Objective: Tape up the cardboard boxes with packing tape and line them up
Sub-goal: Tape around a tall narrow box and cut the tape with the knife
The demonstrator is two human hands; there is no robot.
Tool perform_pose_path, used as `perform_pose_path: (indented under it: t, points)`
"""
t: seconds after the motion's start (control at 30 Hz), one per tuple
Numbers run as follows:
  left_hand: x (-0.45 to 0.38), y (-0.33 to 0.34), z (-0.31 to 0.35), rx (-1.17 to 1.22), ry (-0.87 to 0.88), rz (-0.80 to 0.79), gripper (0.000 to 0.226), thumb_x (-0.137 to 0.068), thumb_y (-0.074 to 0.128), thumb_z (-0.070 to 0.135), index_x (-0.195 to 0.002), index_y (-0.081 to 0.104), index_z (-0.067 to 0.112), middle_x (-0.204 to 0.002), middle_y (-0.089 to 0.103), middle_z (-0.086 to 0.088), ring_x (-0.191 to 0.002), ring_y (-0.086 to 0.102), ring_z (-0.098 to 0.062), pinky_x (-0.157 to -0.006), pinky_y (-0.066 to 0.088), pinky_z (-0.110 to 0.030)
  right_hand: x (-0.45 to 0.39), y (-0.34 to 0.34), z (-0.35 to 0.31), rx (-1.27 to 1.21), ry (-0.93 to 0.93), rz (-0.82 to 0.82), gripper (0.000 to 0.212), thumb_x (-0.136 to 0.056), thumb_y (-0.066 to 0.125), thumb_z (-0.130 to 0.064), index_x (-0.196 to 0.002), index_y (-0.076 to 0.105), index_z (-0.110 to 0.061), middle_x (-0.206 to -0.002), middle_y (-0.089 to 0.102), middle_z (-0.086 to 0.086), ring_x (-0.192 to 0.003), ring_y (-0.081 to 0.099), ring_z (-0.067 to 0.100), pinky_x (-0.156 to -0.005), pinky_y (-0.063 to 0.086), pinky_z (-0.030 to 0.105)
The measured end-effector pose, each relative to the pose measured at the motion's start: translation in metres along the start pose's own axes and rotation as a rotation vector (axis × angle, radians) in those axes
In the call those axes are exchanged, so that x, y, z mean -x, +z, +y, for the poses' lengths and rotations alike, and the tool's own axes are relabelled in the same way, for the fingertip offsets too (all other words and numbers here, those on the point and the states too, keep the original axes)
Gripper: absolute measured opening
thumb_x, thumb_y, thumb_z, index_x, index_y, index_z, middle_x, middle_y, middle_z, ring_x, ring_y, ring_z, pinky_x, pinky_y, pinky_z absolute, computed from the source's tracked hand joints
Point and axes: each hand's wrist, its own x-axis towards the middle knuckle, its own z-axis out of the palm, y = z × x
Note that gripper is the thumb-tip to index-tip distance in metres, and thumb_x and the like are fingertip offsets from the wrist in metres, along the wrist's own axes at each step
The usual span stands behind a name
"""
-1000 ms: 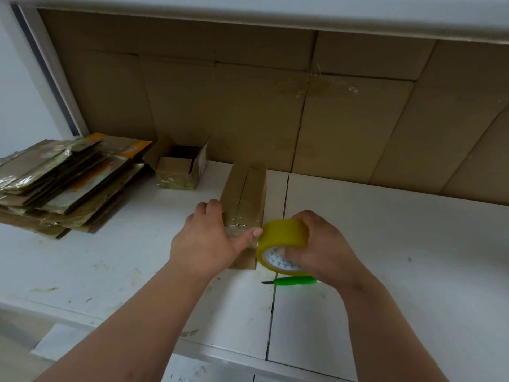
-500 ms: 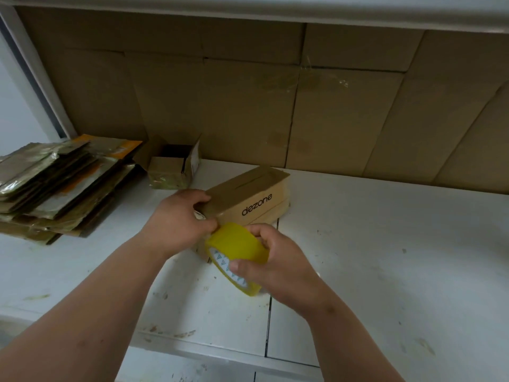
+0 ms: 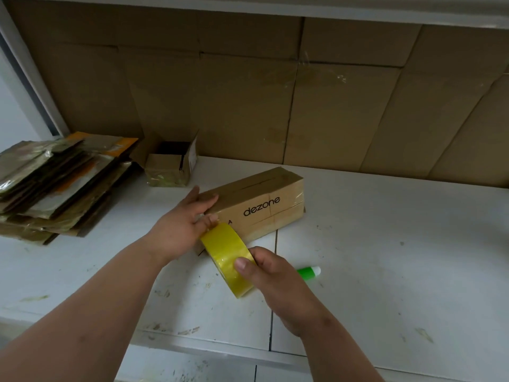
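The right hand [image 3: 271, 282] hides most of the green pen [image 3: 308, 271].

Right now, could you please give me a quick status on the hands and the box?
Left hand rests flat on dezone box. Right hand grips yellow tape roll at box end. Green cutter lies behind roll, not obstructing.

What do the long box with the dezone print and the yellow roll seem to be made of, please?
The dezone box looks like matte brown corrugated cardboard, with folded flaps and creases. The yellow roll, held by the right hand, appears to be glossy plastic packing tape, since light glints off its smooth, slightly translucent surface.
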Motion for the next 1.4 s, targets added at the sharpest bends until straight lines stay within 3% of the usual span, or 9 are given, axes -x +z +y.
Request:
perform_pose_path:
  t: [0.1, 0.2, 0.37, 0.47, 0.77, 0.93, 1.17, 1.23, 1.4]
  points:
    - [0.002, 0.007, -0.001, 0.274, -0.056, -0.029, 0.047, -0.098, 0.056, 0.038, -0.142, 0.044, 0.051, -0.166, 0.012, 0.002, -0.148, 0.026, -0.018, -0.120, 0.022, -0.033, 0.002, 0.002, 0.004, -0.080, 0.013, -0.006, 0.019, -0.098, 0.058, -0.033, -0.081, 0.063, -0.027, -0.071, 0.059, -0.017, -0.068, 0.052, -0.001, -0.063, 0.041, 0.011]
    - [0.003, 0.010, 0.000, 0.499, -0.065, -0.094, 0.044, -0.095, 0.062, 0.035, -0.132, 0.049, 0.056, -0.151, 0.042, 0.005, -0.137, 0.042, -0.014, -0.115, 0.033, -0.034, 0.004, 0.006, 0.009, -0.160, 0.004, 0.015, 0.027, -0.090, 0.061, -0.043, -0.097, 0.069, -0.019, -0.087, 0.067, -0.005, -0.082, 0.058, 0.006, -0.077, 0.048, 0.023]
    - [-0.001, 0.005, 0.007, 0.487, -0.011, -0.107, 0.044, -0.095, 0.063, 0.020, -0.127, 0.053, 0.050, -0.141, 0.052, 0.009, -0.129, 0.049, -0.012, -0.112, 0.037, -0.032, 0.008, 0.018, 0.012, -0.251, 0.011, 0.052, 0.039, -0.085, 0.060, -0.050, -0.108, 0.070, -0.021, -0.110, 0.072, 0.006, -0.107, 0.064, 0.025, -0.101, 0.046, 0.042]
    - [-0.002, 0.003, 0.008, 0.345, 0.019, -0.101, 0.046, -0.098, 0.060, 0.025, -0.138, 0.049, 0.044, -0.142, 0.048, 0.012, -0.129, 0.046, -0.011, -0.109, 0.035, -0.027, 0.009, 0.022, 0.012, -0.281, 0.013, 0.058, 0.044, -0.081, 0.062, -0.052, -0.106, 0.070, -0.016, -0.107, 0.072, 0.009, -0.098, 0.063, 0.016, -0.100, 0.046, 0.042]
    - [-0.008, 0.000, 0.001, 0.221, 0.017, -0.108, 0.047, -0.099, 0.057, 0.034, -0.143, 0.044, 0.045, -0.151, 0.046, 0.004, -0.137, 0.044, -0.016, -0.117, 0.033, -0.041, 0.029, 0.038, 0.020, -0.375, -0.041, 0.029, 0.039, -0.085, 0.060, -0.045, -0.104, 0.069, -0.013, -0.098, 0.066, -0.001, -0.094, 0.057, 0.010, -0.090, 0.042, 0.027]
    - [-0.003, 0.001, 0.009, 0.198, 0.028, -0.079, 0.050, -0.098, 0.056, 0.036, -0.145, 0.041, 0.044, -0.156, 0.038, 0.001, -0.143, 0.036, -0.015, -0.118, 0.029, -0.036, 0.038, 0.039, 0.016, -0.302, -0.045, 0.029, 0.015, -0.087, 0.054, -0.041, -0.083, 0.067, -0.033, -0.083, 0.062, -0.015, -0.080, 0.053, 0.001, -0.077, 0.040, 0.015]
    - [0.026, -0.001, 0.018, 0.662, -0.145, -0.082, 0.080, -0.085, 0.069, 0.039, -0.153, 0.028, 0.039, -0.154, 0.039, 0.006, -0.142, 0.037, -0.014, -0.118, 0.026, -0.035, 0.038, 0.035, 0.019, -0.163, -0.046, -0.007, 0.049, -0.078, 0.057, -0.057, -0.101, 0.067, -0.014, -0.092, 0.066, -0.005, -0.088, 0.058, 0.008, -0.087, 0.046, 0.032]
    - [0.036, 0.003, 0.016, 0.786, -0.210, -0.023, 0.074, -0.083, 0.070, 0.037, -0.149, 0.038, 0.033, -0.148, 0.047, 0.004, -0.136, 0.045, -0.016, -0.115, 0.034, -0.037, 0.037, 0.033, 0.018, -0.194, -0.038, 0.002, 0.043, -0.078, 0.059, -0.052, -0.098, 0.070, -0.016, -0.092, 0.069, -0.006, -0.089, 0.061, 0.008, -0.087, 0.047, 0.031]
    - [0.066, 0.016, 0.019, 0.854, -0.342, -0.025, 0.032, -0.091, 0.064, 0.034, -0.112, 0.065, 0.010, -0.101, 0.072, -0.008, -0.094, 0.069, -0.021, -0.080, 0.049, -0.030, 0.036, 0.027, 0.018, -0.196, -0.051, -0.014, 0.035, -0.073, 0.068, -0.047, -0.088, 0.073, -0.016, -0.088, 0.071, 0.006, -0.085, 0.062, 0.014, -0.085, 0.049, 0.039]
